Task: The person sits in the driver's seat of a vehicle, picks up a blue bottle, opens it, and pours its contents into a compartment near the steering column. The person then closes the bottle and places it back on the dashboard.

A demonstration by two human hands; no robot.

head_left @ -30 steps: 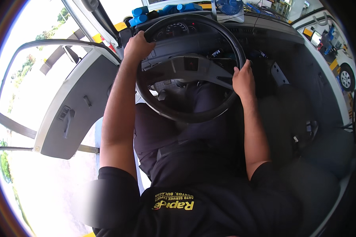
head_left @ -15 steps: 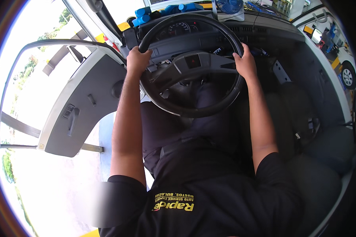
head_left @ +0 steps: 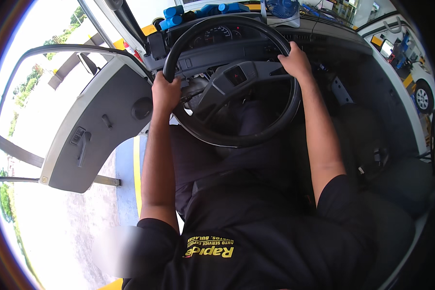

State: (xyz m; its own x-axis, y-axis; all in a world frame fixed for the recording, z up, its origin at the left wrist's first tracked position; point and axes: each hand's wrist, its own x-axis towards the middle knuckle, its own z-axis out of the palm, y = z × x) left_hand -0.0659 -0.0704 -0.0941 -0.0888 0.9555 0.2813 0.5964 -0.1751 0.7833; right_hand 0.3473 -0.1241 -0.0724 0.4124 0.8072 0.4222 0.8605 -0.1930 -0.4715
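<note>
A large black steering wheel [head_left: 221,91] fills the space above my lap, its hub and spokes tilted up toward the right. My left hand [head_left: 166,94] is closed round the left side of the rim. Higher up, my right hand [head_left: 296,61] grips the upper right of the same rim. Fingers of both hands are partly hidden behind it. Through the top of the wheel shows the instrument cluster [head_left: 217,35], with a small red light at its right. Loose wires and metal parts lie exposed below the dashboard on the left.
At my left the grey door [head_left: 101,125] hangs open over the paved ground. Blue objects [head_left: 173,21] and a small blue fan [head_left: 282,8] sit on the dashboard. Dark seating [head_left: 401,181] is to my right. Outside on the right stands a white car [head_left: 424,92].
The steering wheel has turned counter-clockwise. My left hand has moved down with the rim and my right hand up, both still gripping. The view has shifted slightly.
</note>
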